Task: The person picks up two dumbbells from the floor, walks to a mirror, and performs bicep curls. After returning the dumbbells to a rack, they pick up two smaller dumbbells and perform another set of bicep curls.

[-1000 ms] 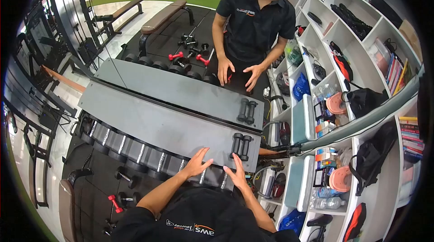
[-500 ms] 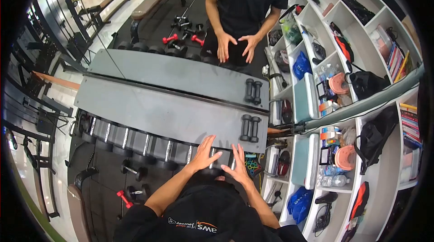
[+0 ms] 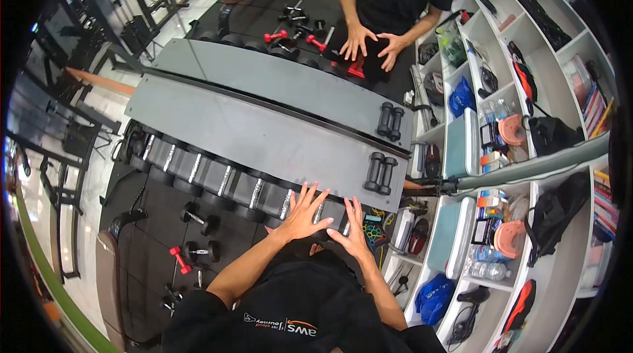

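My left hand (image 3: 303, 216) hovers at the front edge of a grey rack top (image 3: 250, 135), fingers spread and palm down. Close beside it my right hand (image 3: 351, 231) is also open, its thumb toward the left one. Nothing lies in either hand. Below the edge, a row of large black dumbbells (image 3: 256, 191) with silver handles rests on the rack, partly behind my fingers. Two small black dumbbells (image 3: 379, 174) stand side by side on the grey top, beyond my right hand.
A mirror behind the rack repeats the top, dumbbells and a person's reflected hands (image 3: 376, 43). White shelves (image 3: 491, 287) with bags, bottles and books line the right. On the floor at left lie a red dumbbell (image 3: 179, 259), black dumbbells (image 3: 200, 218) and a brown bench (image 3: 109, 287).
The view has tilted, so the rack and its small dumbbells sit further right and higher. Both hands stay open over the rack's front edge, with fingers a little more spread.
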The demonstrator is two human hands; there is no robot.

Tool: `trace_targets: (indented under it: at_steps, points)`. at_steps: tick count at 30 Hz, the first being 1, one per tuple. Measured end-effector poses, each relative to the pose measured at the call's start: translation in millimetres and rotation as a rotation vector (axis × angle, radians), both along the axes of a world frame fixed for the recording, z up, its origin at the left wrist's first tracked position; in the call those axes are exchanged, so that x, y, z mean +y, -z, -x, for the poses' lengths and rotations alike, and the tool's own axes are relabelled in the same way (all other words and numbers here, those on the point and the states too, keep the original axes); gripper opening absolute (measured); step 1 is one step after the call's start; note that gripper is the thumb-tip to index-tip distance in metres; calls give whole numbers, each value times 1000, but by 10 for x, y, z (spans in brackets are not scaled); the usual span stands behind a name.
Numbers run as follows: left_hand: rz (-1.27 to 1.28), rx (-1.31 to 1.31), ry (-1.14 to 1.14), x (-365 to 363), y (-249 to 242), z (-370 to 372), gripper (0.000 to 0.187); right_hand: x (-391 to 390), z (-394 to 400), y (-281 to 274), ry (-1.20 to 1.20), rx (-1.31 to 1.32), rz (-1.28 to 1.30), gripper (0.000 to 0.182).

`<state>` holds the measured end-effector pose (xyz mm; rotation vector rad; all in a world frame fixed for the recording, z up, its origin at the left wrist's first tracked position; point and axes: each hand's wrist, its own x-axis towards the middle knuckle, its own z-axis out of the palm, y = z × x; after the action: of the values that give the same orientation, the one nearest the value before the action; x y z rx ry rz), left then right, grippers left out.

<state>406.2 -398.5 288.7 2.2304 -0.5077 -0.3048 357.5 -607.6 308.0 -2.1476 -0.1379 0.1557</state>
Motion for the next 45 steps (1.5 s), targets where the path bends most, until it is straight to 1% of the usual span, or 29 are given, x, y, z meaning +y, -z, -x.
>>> trace_targets:
  at_steps: [2,5,6,8,11,13,15,17,19,23,27,28,29,36,39,45]
  points:
    - [-20,-34,-67,-31,-68,105,84,-80,24,-69,-61,-17,8,106]
    - [34,-49,-177,-127,-108,313,82,-184,74,-184,-159,-67,135,111]
    - [53,-30,-210,-162,-164,381,82,-214,89,-215,-182,-73,184,117]
    - [50,-24,-254,-212,-204,498,83,-278,128,-277,-209,-86,195,117]
    - [84,14,-343,-350,-350,764,85,-358,189,-354,-280,-115,153,117]
    - [88,-11,-373,-398,-402,968,86,-364,273,-345,-327,-131,135,117]
    - [84,-25,-426,-392,-425,1206,89,-370,341,-365,-384,-152,110,116]
    - [45,-42,-493,-336,-449,1439,88,-356,404,-447,-436,-120,87,117]
    - [50,-36,-576,-265,-468,1649,87,-317,432,-407,-505,-155,79,117]
    - [81,-26,-749,-66,-508,2008,87,-25,444,-450,-652,-202,94,118]
    - [109,-44,-907,138,-460,2336,88,357,470,-444,-758,-196,42,117]
    - [124,-44,-948,203,-420,2432,88,468,471,-475,-799,-187,70,117]
    - [136,-44,-991,285,-389,2516,89,586,473,-424,-838,-196,33,118]
    - [142,-80,-1295,892,-378,3237,91,1591,737,-600,-1121,-172,45,117]
    - [158,-65,-1384,1052,-315,3496,91,1942,882,-604,-1204,-172,69,117]
    - [171,-18,-1478,1251,-221,3942,92,2555,1215,-574,-1347,-133,76,116]
